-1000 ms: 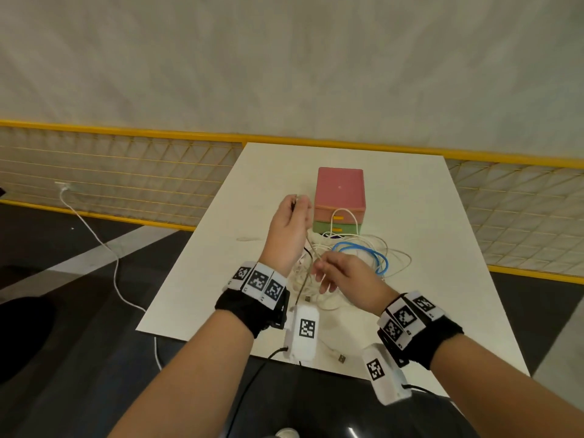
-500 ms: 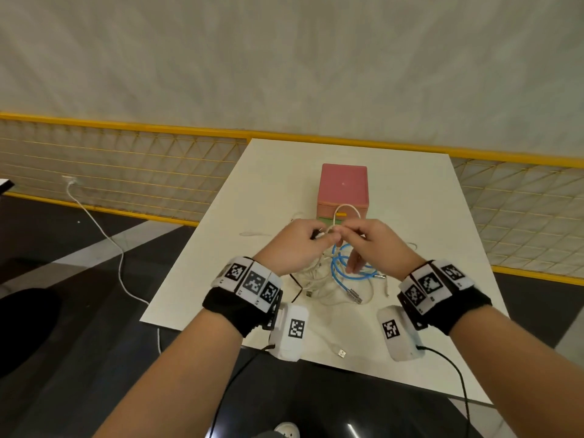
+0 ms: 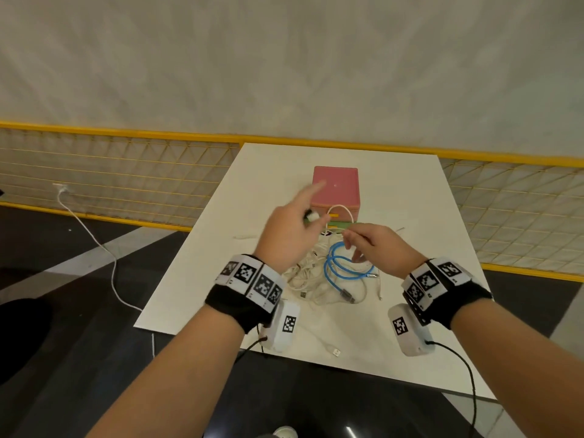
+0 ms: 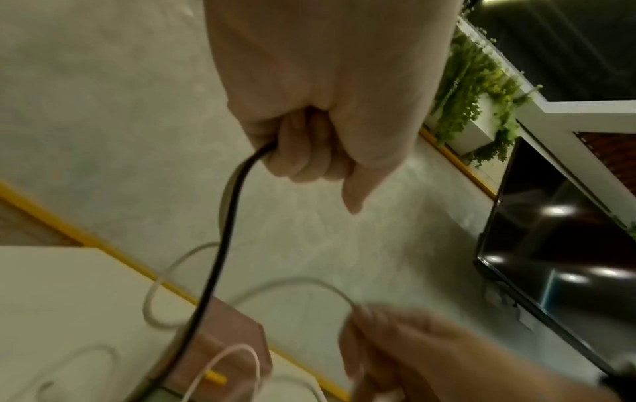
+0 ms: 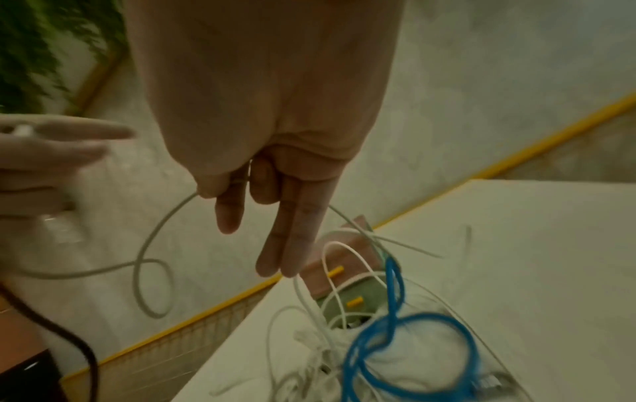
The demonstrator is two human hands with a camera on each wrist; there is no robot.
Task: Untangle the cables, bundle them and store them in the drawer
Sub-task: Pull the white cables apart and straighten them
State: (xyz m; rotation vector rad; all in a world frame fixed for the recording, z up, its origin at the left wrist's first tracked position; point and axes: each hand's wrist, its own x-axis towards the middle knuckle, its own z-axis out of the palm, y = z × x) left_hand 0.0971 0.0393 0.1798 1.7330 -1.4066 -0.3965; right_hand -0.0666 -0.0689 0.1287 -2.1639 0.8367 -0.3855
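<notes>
My left hand is raised over the table, fingers curled round a white cable's plug end, index finger pointing out. In the left wrist view that fist also grips a black cable. To its right and lower, my right hand pinches the same white cable between thumb and forefinger, the other fingers straight. Under both hands lie a white cable tangle and a coiled blue cable. Behind stands the small drawer unit, pink on top with a green drawer below.
The white table ends close to my wrists; a loose white USB plug lies near its front edge. A yellow mesh fence runs behind, and a white lead trails over the dark floor at left.
Half a second ago both hands met over the tangle. My left hand has since lifted up and to the left with the cable end, drawing the white cable away from my right hand.
</notes>
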